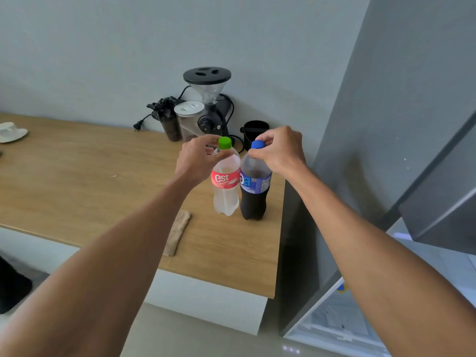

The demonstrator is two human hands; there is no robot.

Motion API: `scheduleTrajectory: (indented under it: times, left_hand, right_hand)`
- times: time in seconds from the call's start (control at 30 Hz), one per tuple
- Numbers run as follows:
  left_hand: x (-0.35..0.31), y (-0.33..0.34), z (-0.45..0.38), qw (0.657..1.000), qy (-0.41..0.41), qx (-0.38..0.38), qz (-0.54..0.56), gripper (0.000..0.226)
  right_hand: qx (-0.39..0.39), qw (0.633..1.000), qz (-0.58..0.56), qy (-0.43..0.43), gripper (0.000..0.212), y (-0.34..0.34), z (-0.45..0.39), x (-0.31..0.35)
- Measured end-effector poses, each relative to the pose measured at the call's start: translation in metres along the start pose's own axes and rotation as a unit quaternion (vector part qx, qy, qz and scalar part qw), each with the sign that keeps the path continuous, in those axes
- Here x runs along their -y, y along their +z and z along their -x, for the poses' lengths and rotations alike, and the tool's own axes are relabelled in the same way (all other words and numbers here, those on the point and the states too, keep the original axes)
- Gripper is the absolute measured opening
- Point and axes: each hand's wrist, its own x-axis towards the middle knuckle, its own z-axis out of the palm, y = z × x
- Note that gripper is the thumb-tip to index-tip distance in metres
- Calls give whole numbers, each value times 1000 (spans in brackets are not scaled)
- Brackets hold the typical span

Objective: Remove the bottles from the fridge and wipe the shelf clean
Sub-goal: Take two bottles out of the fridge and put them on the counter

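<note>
Two bottles stand side by side on the wooden counter (77, 181) near its right end. The clear bottle (226, 194) has a green cap and a red label; my left hand (198, 161) grips its neck just under the cap. The dark cola bottle (253, 199) has a blue cap and a blue label; my right hand (279, 149) holds it at the neck and cap. A folded beige cloth (178, 233) lies on the counter in front of the bottles. The grey fridge (386, 124) stands at the right with its door (443, 191) open.
A black coffee grinder (209, 104) with a clear hopper, a white-lidded jar (187, 119) and a black cup (253, 131) stand against the wall behind the bottles. A white object (11, 132) lies at the counter's far left. The counter's front edge is close to me.
</note>
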Motion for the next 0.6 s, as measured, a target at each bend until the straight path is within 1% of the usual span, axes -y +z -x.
scheduleTrajectory:
  times: [0.13, 0.27, 0.33, 0.43, 0.6]
  left_hand:
    - [1, 2, -4, 1000, -7, -3, 0, 56]
    - [4, 2, -4, 999, -31, -3, 40, 58]
    - [8, 2, -5, 996, -52, -3, 73, 55]
    - [12, 3, -3, 993, -67, 3, 102, 54]
    - [10, 1, 8, 993, -64, -5, 103, 62]
  right_hand:
    - [0, 1000, 4, -9, 21, 2, -3, -2]
    - [1, 1000, -9, -17, 23, 3, -6, -6]
    - [2, 999, -27, -25, 27, 6, -4, -9]
    - [-6, 998, -52, -38, 40, 11, -1, -16]
    - [-24, 994, -90, -47, 51, 8, 11, -28]
